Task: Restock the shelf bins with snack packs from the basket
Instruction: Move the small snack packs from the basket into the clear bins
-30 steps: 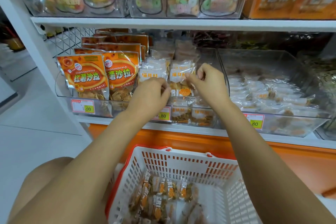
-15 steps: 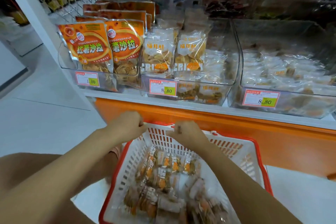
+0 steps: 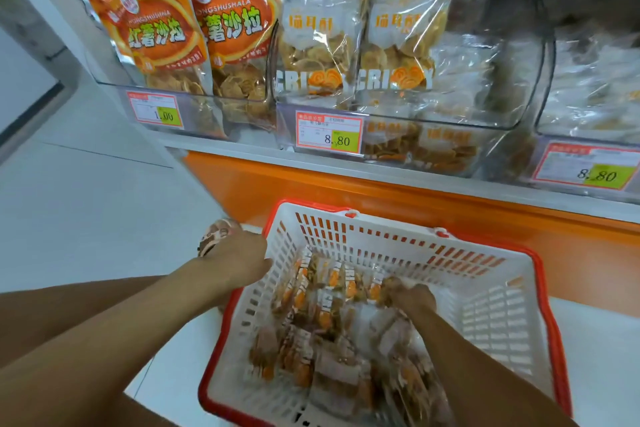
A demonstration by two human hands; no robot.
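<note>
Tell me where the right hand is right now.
In the head view, lower right of centre: the right hand is down inside the white basket, among the snack packs.

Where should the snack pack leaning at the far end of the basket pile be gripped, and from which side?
Pinch the snack pack by its top edge, from above: it stands on edge among neighbours in the basket, so probably only that edge is free.
</note>
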